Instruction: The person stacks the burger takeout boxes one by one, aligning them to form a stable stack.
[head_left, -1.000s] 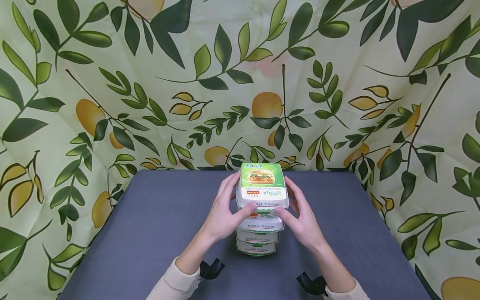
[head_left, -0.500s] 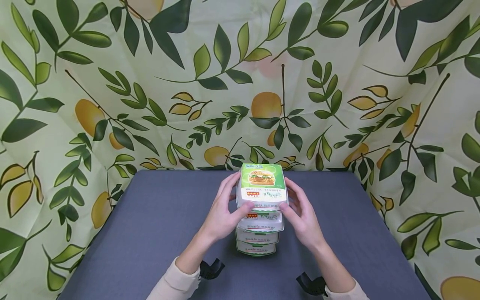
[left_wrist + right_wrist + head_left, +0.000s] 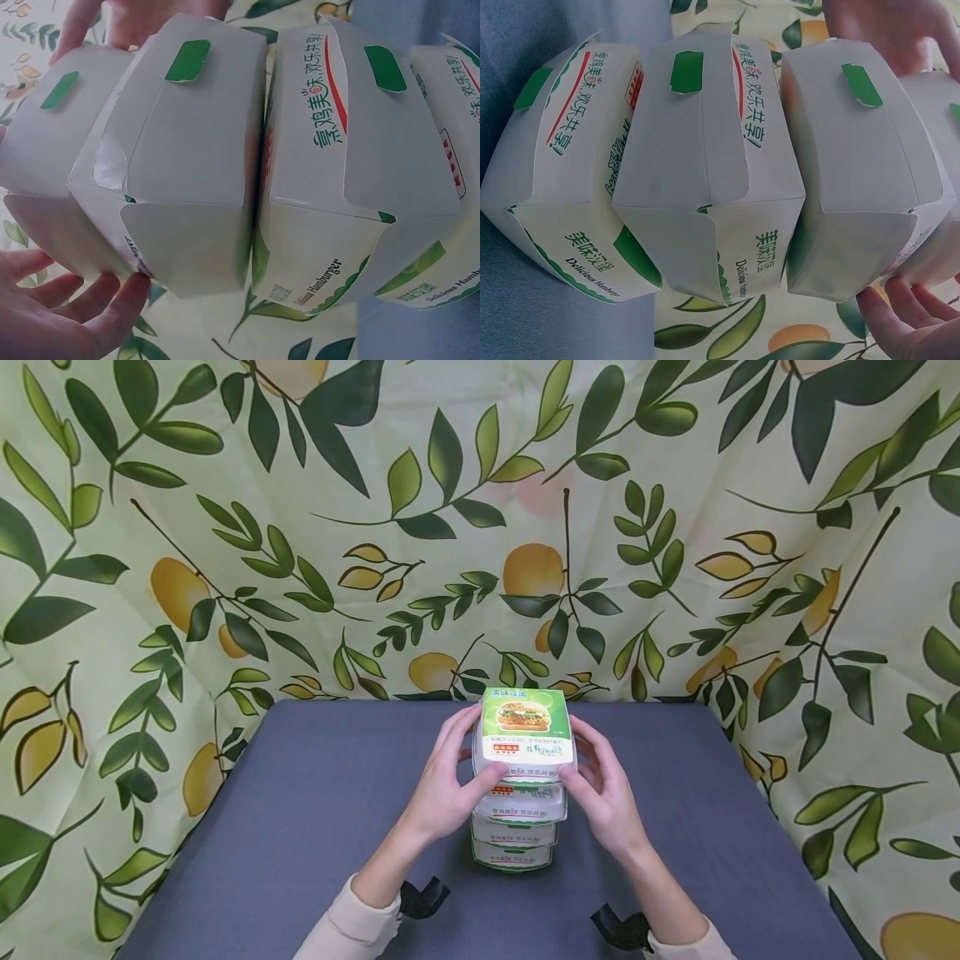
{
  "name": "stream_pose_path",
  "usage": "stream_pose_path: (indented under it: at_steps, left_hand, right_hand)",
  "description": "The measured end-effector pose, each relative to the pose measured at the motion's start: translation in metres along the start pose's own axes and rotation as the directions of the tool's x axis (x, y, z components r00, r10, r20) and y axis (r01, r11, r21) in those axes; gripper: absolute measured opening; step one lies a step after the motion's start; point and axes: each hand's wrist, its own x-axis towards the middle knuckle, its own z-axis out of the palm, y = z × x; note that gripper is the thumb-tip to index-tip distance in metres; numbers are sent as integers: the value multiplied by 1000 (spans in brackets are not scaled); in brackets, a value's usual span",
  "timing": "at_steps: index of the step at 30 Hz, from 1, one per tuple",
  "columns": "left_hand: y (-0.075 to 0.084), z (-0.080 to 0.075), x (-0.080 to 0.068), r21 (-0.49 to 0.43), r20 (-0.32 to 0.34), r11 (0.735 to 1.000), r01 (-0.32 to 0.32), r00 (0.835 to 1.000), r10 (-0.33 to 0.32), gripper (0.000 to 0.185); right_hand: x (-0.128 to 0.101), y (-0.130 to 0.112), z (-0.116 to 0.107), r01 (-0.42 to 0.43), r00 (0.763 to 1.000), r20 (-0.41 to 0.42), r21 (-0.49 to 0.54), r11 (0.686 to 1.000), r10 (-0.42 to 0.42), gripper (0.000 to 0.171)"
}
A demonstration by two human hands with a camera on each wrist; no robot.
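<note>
Several white-and-green hamburger boxes stand stacked, slightly staggered, at the middle of the grey table (image 3: 337, 802). The top box (image 3: 522, 752) shows a burger picture on its lid. My left hand (image 3: 446, 785) grips its left side, thumb on the front edge. On the opposite side my right hand (image 3: 607, 793) holds it the same way. Beneath sit the second box (image 3: 521, 812), the third box (image 3: 513, 836) and the bottom box (image 3: 512, 858), untouched by the hands. In the left wrist view the stack appears sideways, with the left hand's fingers (image 3: 124, 300) against the leftmost box.
A leaf-and-fruit patterned cloth (image 3: 465, 527) hangs behind the table and along both sides. Black wrist mounts (image 3: 423, 897) stick out below both forearms, near pale sleeves (image 3: 348, 918).
Both thumbs have shifted slightly outward along the front edge of the top box since one second ago. The stack stands in nearly the same place, and the arms have barely moved.
</note>
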Motion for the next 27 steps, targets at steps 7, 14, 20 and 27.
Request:
stream_pose_path:
  at_steps: [7, 14, 20, 27]
  left_hand:
    - [0, -2, -1, -4, -2, 1000, 4, 1000, -4, 77]
    - [-1, -4, -2, -5, 12, 1000, 7, 1000, -7, 75]
    - [-2, -7, -4, -9, 19, 1000, -15, 1000, 15, 74]
    - [-3, -12, -7, -1, 11, 1000, -13, 1000, 13, 71]
  right_hand:
    - [0, 0, 0, -11, 1000, 8, -3, 1000, 11, 63]
    - [-1, -1, -2, -16, 1000, 18, -13, 1000, 16, 64]
    - [-2, -5, -3, -6, 1000, 7, -22, 1000, 6, 63]
    - [-4, -7, -8, 20, 1000, -9, -37, 999, -20, 63]
